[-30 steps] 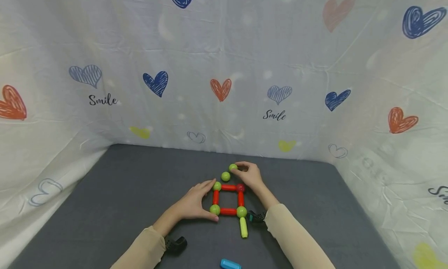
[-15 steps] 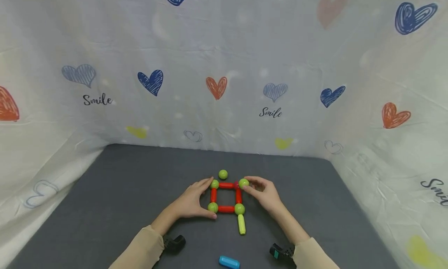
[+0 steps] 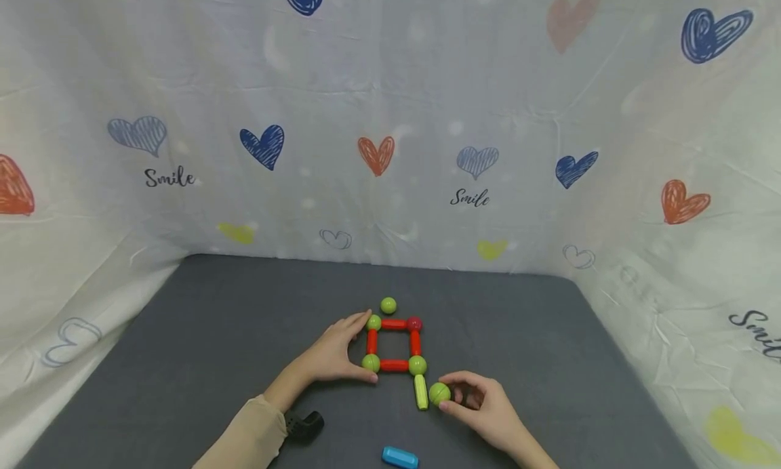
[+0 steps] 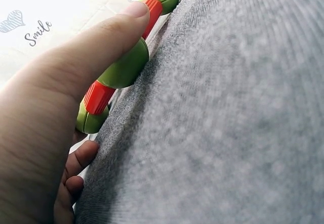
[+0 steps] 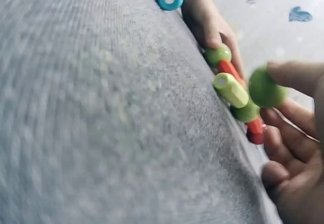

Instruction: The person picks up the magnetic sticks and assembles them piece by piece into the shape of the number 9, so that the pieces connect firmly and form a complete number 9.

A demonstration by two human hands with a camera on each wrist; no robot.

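A square of red magnetic rods (image 3: pixel 394 365) has green balls at three corners and a red ball (image 3: pixel 414 324) at the far right one. My left hand (image 3: pixel 332 352) holds its left side, thumb by the near ball (image 4: pixel 126 67) and fingertips at the far one. From the near right corner a yellow-green rod (image 3: pixel 421 392) sticks out toward me. Just right of that rod, my right hand (image 3: pixel 485 411) pinches a green ball (image 3: pixel 439 394) between thumb and fingers. The right wrist view shows this held ball (image 5: pixel 267 87) beside the rod.
One loose green ball (image 3: pixel 388 306) lies just beyond the square. Nearer me on the grey tabletop (image 3: pixel 244 306) is a blue rod (image 3: pixel 400 457). A white curtain (image 3: pixel 427 103) printed with hearts encloses the back and sides.
My right hand has carried the green ball from behind the square, past its right side, to beside the yellow-green rod. My left hand has stayed at the square.
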